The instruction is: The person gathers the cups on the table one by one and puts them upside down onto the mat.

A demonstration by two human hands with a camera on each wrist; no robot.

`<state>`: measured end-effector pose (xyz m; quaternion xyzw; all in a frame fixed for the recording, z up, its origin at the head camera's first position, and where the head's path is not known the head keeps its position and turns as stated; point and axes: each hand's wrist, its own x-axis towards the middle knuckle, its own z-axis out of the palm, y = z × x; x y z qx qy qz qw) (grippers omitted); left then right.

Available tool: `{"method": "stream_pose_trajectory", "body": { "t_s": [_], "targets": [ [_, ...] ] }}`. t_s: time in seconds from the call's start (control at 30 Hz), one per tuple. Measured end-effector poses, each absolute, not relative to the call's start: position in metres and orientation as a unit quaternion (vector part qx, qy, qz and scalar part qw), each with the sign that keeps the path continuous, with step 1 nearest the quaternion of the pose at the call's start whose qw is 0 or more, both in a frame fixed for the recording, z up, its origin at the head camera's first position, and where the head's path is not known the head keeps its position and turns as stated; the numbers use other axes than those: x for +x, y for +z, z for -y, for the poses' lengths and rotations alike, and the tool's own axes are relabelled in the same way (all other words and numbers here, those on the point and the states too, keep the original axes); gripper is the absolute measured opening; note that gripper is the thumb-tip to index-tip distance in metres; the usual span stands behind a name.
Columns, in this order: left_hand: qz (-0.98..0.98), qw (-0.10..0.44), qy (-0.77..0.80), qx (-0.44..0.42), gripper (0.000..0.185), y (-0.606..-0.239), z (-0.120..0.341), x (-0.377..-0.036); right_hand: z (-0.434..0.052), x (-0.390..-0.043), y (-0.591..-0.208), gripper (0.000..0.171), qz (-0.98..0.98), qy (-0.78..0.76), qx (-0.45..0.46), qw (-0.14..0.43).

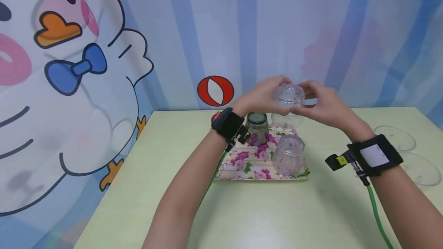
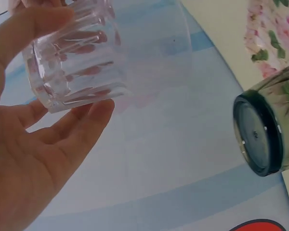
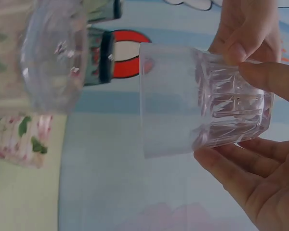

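Note:
A clear, ribbed drinking glass (image 1: 290, 94) is held upside down in the air over the back of a floral tray (image 1: 238, 174). My left hand (image 1: 264, 96) grips its left side with thumb and fingers spread round the ribbed base part. From the right, my right hand (image 1: 327, 106) holds the same glass, its thumb and fingers around the ribs (image 3: 236, 103). The smooth rim part faces down, free of both hands. On the tray below, another clear glass (image 1: 288, 156) stands upside down, next to a dark greenish glass (image 1: 257, 129), also base up.
A second dark-based glass (image 3: 103, 9) shows in the right wrist view. Two clear round discs (image 1: 395, 137) lie on the pale table (image 1: 263, 210) at the right. Behind stands a blue striped backdrop (image 1: 214, 30) with a cartoon bird. Green cables (image 1: 377, 210) run from both wristbands.

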<state>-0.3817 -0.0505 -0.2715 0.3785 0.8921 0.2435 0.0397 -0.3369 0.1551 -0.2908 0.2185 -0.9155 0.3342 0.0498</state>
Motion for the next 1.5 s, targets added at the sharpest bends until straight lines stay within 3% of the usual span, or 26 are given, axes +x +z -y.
{"method": "stream_pose_trajectory", "body": {
  "t_s": [0.5,0.9,1.5],
  "targets": [
    [-0.934,0.065,0.162,0.312,0.079,-0.311,0.028,-0.399,-0.158,-0.372,-0.329,0.064,0.930,0.300,0.211,0.020],
    [-0.949,0.090,0.134,0.273,0.085,-0.331,0.013,-0.397,-0.163,-0.383,-0.352,0.069,0.931,0.299,0.207,-0.034],
    [-0.959,0.091,0.108,0.246,0.082,-0.354,0.009,-0.407,-0.155,-0.391,-0.374,0.072,0.928,0.311,0.196,-0.058]
  ]
}}
